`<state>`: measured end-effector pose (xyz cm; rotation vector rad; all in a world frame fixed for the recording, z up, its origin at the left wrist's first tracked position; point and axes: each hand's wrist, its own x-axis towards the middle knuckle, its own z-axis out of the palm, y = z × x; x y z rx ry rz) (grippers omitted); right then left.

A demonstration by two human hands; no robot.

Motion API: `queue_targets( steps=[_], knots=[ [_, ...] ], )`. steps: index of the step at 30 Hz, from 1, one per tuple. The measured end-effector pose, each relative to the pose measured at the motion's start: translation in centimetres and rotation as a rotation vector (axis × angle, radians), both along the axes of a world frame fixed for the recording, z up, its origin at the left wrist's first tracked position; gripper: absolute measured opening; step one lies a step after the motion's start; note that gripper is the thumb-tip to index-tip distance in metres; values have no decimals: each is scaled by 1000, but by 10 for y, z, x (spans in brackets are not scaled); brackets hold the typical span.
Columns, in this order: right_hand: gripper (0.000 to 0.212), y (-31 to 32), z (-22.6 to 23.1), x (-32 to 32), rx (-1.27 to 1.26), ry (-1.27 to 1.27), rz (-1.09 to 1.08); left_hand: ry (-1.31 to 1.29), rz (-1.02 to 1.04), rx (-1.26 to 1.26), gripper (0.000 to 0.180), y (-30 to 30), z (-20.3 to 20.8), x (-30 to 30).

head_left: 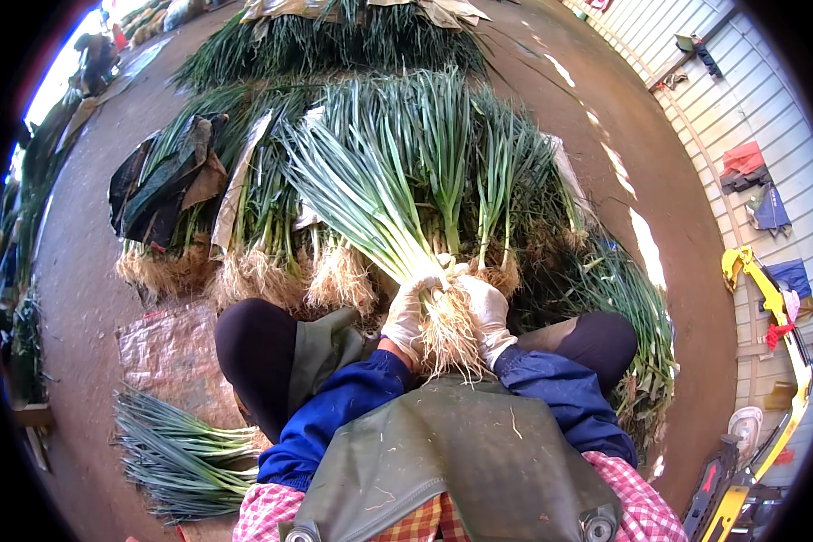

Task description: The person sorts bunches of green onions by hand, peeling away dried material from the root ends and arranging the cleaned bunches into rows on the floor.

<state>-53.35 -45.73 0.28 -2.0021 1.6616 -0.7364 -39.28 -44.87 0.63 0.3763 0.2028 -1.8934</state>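
Observation:
My left hand [408, 321], in a whitish glove, is closed around the lower stems of a bunch of green onions [393, 237]. From the other side my right hand [486, 316], gloved the same way, grips the bunch just above its roots. The pale, stringy roots [452, 336] hang toward me between both hands. Long green leaves fan out away from me, up and to the left, over the pile behind. My fingertips are partly hidden by the stems and roots.
More green onions [339, 275] stand bundled in a row beyond my knees, with dark cloth [167, 181] over the left end. Another heap [334, 45] lies farther back. Loose onions [185, 456] lie at lower left beside a plastic sheet [176, 357]. Yellow metal equipment [790, 361] stands along the right wall.

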Motion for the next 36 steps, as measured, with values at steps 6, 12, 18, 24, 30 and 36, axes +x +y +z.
queue_targets(
  steps=[6, 12, 18, 24, 30, 36],
  knots=[
    [30, -11, -27, -22, 242, -417, -265, -13, 45, 41, 34, -4, -11, -2],
    [38, -25, 30, 3, 248, -571, -4, -130, 1, 60, 22, 4, -6, 5],
    [12, -20, 35, 21, -80, -112, 55, -68, 8, 44, 35, 3, 0, 6],
    [13, -4, 55, 0, -10, -442, 215, 170, -6, -241, 50, -3, 15, 10],
    [21, -5, 65, -9, 189, -375, 426, 243, -36, -144, 45, -3, 5, 15],
    [29, 32, 98, -42, 912, -538, 766, 232, 21, -29, 38, -8, 7, 17]
  ],
)
